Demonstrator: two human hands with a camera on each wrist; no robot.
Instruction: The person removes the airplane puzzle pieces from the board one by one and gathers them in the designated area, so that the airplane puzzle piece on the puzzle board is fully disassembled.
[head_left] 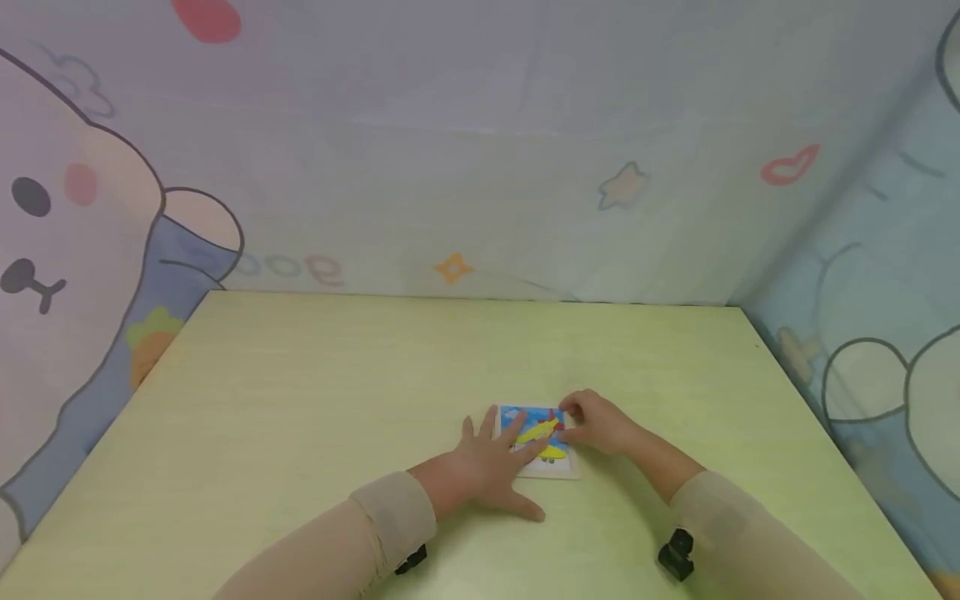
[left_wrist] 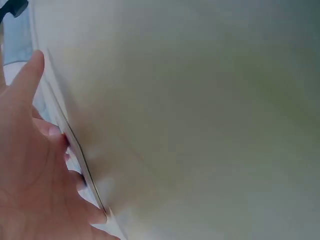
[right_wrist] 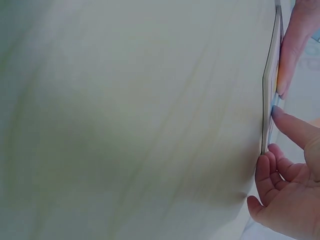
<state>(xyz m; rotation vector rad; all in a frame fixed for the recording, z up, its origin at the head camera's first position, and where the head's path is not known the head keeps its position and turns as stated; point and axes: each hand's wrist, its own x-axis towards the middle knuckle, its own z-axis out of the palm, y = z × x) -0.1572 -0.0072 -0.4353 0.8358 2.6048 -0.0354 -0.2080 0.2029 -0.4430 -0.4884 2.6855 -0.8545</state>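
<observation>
A small square picture puzzle lies on the table, showing a yellow and red airplane on blue sky. My left hand is spread across its left part, with straight fingers resting on the picture. In the left wrist view, that left hand lies along the thin board's edge. At the upper right corner my right hand grips the puzzle's edge, its fingers bent. The right wrist view shows the right thumb on the board's face and curled fingers of the right hand at its side. Fingers cover part of the picture.
The pale yellow-green table stretches out on all sides of the puzzle. A cartoon-printed cloth hangs behind and at both sides. Each sleeve has a black wrist device below it, such as the right one.
</observation>
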